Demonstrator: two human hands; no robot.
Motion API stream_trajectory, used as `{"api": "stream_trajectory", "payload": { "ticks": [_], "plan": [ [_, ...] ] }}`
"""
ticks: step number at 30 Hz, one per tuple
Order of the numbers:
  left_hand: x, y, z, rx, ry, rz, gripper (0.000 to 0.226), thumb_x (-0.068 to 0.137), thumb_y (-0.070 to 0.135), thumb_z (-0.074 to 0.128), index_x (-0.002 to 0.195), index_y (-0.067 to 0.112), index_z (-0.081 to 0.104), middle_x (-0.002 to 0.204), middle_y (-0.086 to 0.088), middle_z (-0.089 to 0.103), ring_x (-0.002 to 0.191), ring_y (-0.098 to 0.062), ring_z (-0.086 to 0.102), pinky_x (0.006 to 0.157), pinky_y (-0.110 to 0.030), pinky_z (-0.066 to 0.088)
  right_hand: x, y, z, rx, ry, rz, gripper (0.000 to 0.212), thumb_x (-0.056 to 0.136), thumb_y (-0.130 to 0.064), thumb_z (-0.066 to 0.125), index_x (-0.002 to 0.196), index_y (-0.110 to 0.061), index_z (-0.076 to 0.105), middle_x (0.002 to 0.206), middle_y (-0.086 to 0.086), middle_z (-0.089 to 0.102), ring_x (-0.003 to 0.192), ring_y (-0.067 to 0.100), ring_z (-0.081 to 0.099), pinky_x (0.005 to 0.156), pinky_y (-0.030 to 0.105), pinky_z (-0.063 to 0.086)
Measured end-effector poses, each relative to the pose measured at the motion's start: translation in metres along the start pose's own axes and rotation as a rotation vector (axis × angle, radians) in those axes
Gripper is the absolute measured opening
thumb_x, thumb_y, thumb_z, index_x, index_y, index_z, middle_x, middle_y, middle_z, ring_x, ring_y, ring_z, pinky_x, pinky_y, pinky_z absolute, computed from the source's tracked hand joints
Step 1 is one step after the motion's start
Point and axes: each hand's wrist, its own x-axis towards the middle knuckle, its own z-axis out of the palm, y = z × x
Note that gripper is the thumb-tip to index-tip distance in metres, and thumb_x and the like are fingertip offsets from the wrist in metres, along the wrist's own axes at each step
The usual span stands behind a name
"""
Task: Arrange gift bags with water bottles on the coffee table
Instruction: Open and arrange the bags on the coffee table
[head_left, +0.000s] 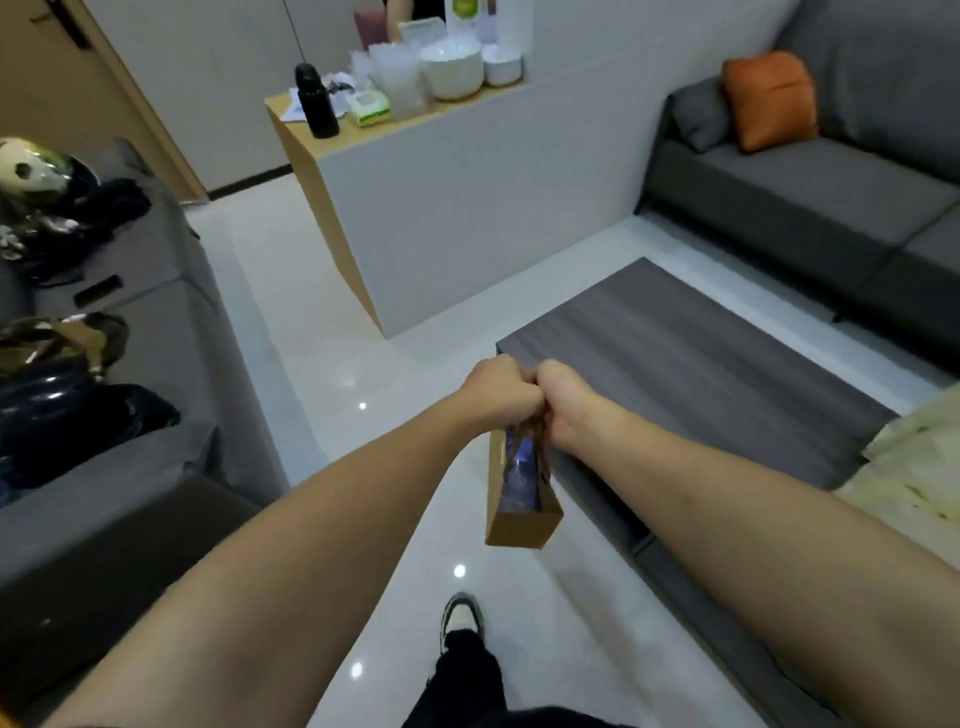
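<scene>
Brown kraft paper makes up the gift bag (522, 499), which hangs in the air just off the near-left corner of the coffee table (691, 374), over the pale floor and not yet on the tabletop. Both fists are clenched together on its top: the left hand (501, 392) and the right hand (563, 400) touch knuckle to knuckle and grasp what seem to be the handles, though the handles themselves are hidden inside the grip. Through the bag's open side a clear water bottle (519, 475) shows, standing inside.

My reading is that this is the carrying step, with the loaded bag being brought to the table. The next move calls for lifting it clear of the table's edge, setting its flat base down upright on the grey wood-grain top, and letting go without tipping the bottle.

No readable writing shows on the bag; the bottle's label is a bluish blur, so no brand can be told
</scene>
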Motion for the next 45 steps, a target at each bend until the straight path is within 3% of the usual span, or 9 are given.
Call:
{"api": "stream_trajectory", "payload": {
  "ticks": [5, 9, 13, 17, 22, 26, 28, 36, 45],
  "plan": [
    [0.062, 0.031, -0.030, 0.462, -0.074, 0.242, 0.021, 0.064, 0.030, 0.054, 0.066, 0.013, 0.066, 0.069, -0.007, 0.065, 0.071, -0.025, 0.063, 0.054, -0.029, 0.045, 0.030, -0.041, -0.019, -0.070, 0.158, -0.144, 0.021, 0.090, -0.008, 0.051, 0.076, -0.003, 0.065, 0.064, 0.016, 0.060, 0.051, 0.028, 0.059, 0.059, 0.039, 0.053],
    [0.118, 0.047, -0.036, 0.587, -0.110, 0.335, 0.025, 0.080, 0.038, 0.066, 0.089, 0.017, 0.072, 0.090, -0.005, 0.068, 0.087, -0.025, 0.066, 0.077, -0.039, 0.059, 0.045, -0.071, -0.055, -0.368, 0.375, -0.199, 0.030, 0.093, -0.036, 0.067, 0.086, -0.006, 0.067, 0.065, 0.009, 0.061, 0.051, 0.021, 0.054, 0.052, 0.030, 0.044],
    [0.161, 0.069, -0.015, 0.556, -0.213, 0.426, 0.055, 0.082, 0.031, 0.073, 0.132, 0.014, 0.058, 0.126, -0.009, 0.063, 0.116, -0.028, 0.059, 0.095, -0.039, 0.051, 0.044, -0.104, -0.085, -0.531, 0.447, -0.307, 0.021, 0.084, -0.020, 0.076, 0.072, -0.007, 0.065, 0.062, 0.005, 0.063, 0.051, 0.015, 0.057, 0.042, 0.020, 0.040],
    [0.210, 0.102, 0.023, 0.571, -0.265, 0.586, 0.077, 0.077, 0.027, 0.073, 0.146, 0.027, 0.039, 0.143, -0.010, 0.048, 0.131, -0.034, 0.046, 0.104, -0.045, 0.044, 0.062, -0.142, -0.125, -0.697, 0.508, -0.421, 0.023, 0.075, -0.019, 0.080, 0.068, -0.003, 0.065, 0.064, 0.007, 0.058, 0.060, 0.018, 0.056, 0.054, 0.036, 0.048],
    [0.270, 0.157, 0.071, 0.632, -0.370, 0.642, 0.062, 0.080, 0.030, 0.076, 0.135, 0.023, 0.047, 0.120, -0.004, 0.056, 0.111, -0.027, 0.056, 0.084, -0.035, 0.046, 0.109, -0.181, -0.184, -0.705, 0.501, -0.430, 0.026, 0.073, -0.019, 0.084, 0.071, 0.003, 0.069, 0.064, 0.008, 0.052, 0.060, 0.019, 0.053, 0.055, 0.037, 0.047],
    [0.313, 0.189, 0.094, 0.657, -0.408, 0.604, 0.017, 0.089, 0.020, 0.068, 0.099, 0.022, 0.054, 0.095, -0.004, 0.063, 0.084, -0.021, 0.059, 0.070, -0.030, 0.045, 0.146, -0.205, -0.226, -0.688, 0.457, -0.376, 0.026, 0.074, -0.019, 0.084, 0.064, -0.002, 0.066, 0.059, 0.005, 0.050, 0.057, 0.015, 0.051, 0.052, 0.033, 0.042],
    [0.334, 0.202, 0.098, 0.636, -0.413, 0.562, 0.016, 0.089, 0.019, 0.066, 0.086, 0.027, 0.052, 0.088, -0.003, 0.064, 0.079, -0.020, 0.058, 0.068, -0.031, 0.046, 0.162, -0.218, -0.241, -0.665, 0.445, -0.354, 0.026, 0.073, -0.018, 0.083, 0.062, -0.002, 0.066, 0.056, 0.004, 0.050, 0.055, 0.015, 0.049, 0.050, 0.031, 0.040],
    [0.412, 0.214, 0.102, 0.594, -0.468, 0.489, 0.012, 0.096, 0.030, 0.056, 0.091, 0.021, 0.063, 0.088, -0.002, 0.067, 0.087, -0.026, 0.065, 0.078, -0.038, 0.056, 0.231, -0.274, -0.270, -0.624, 0.415, -0.268, 0.026, 0.085, -0.019, 0.073, 0.086, 0.007, 0.073, 0.073, 0.011, 0.060, 0.067, 0.017, 0.054, 0.058, 0.032, 0.043],
    [0.501, 0.239, 0.137, 0.634, -0.640, 0.487, 0.027, 0.091, 0.029, 0.067, 0.114, 0.015, 0.068, 0.112, -0.010, 0.067, 0.104, -0.028, 0.061, 0.093, -0.040, 0.053, 0.278, -0.285, -0.310, -0.648, 0.603, -0.089, 0.019, 0.082, -0.023, 0.073, 0.079, -0.005, 0.068, 0.074, 0.011, 0.067, 0.063, 0.015, 0.057, 0.053, 0.028, 0.042]
  ]
}}
